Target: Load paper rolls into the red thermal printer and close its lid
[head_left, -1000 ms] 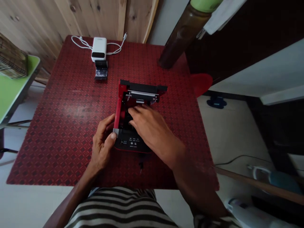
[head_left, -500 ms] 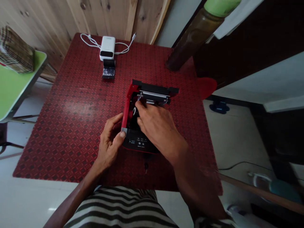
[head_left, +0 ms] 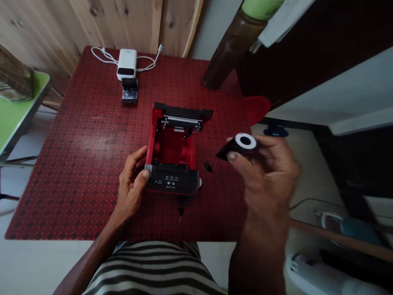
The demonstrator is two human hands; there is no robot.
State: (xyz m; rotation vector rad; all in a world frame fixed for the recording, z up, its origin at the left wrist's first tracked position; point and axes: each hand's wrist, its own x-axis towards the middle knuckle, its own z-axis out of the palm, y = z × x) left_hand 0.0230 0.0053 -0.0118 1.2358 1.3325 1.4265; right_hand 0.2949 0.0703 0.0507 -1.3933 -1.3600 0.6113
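A red and black device (head_left: 173, 179) lies on the patterned red table with its lid raised at the back and its red inner bay showing. My left hand (head_left: 132, 176) grips its left front corner, thumb on top. Raised over the table's right edge, my right hand (head_left: 267, 168) holds a dark roll (head_left: 236, 146) with a white ring-shaped end, pinched between thumb and fingers. A small dark piece (head_left: 208, 166) lies right of the device, and another small dark object (head_left: 180, 212) lies in front of it.
At the back of the red table (head_left: 76, 135) are a white power bank (head_left: 127, 63) with a cable and a small black strip (head_left: 129, 91). A tall brown bottle (head_left: 230, 45) with a green cap stands back right. A green table (head_left: 21, 102) is at the left.
My right hand has come out of the device's bay and moved right with the dark roll. My left hand still holds the device's corner. The view has shifted slightly.
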